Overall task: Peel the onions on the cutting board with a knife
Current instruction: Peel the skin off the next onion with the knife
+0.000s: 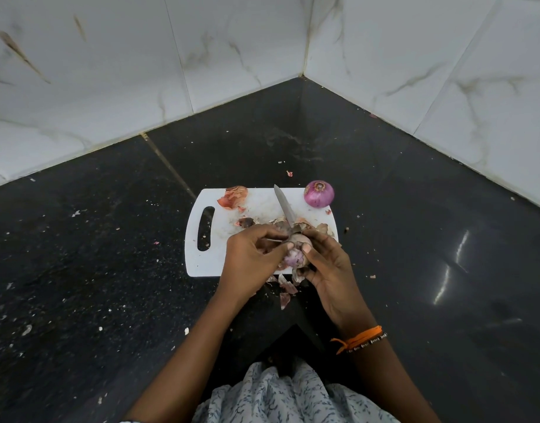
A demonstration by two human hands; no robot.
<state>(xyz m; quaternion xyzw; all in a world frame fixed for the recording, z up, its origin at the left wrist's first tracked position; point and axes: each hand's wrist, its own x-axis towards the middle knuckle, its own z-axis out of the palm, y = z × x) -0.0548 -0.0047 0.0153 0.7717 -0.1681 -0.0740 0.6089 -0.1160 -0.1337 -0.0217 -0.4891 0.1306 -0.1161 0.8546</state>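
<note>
A patterned cloth (293, 395) lies nearest, at the bottom. Loose bits of skin (285, 290) lie on the black countertop (415, 239) just before the near edge of the white cutting board (207, 264). Above that edge, the left hand (250, 257) and right hand (326, 267) curl around a half-peeled onion (294, 254). The right hand also holds the knife (284, 207), blade pointing away. A peeled purple onion (319, 193) sits at the board's far right corner, and dry peels (232, 196) lie along the far edge.

2 white marble-veined tiled walls (110, 71) meet in a corner behind a black speckled stone desk (79, 254), glossy with light reflections at right.
</note>
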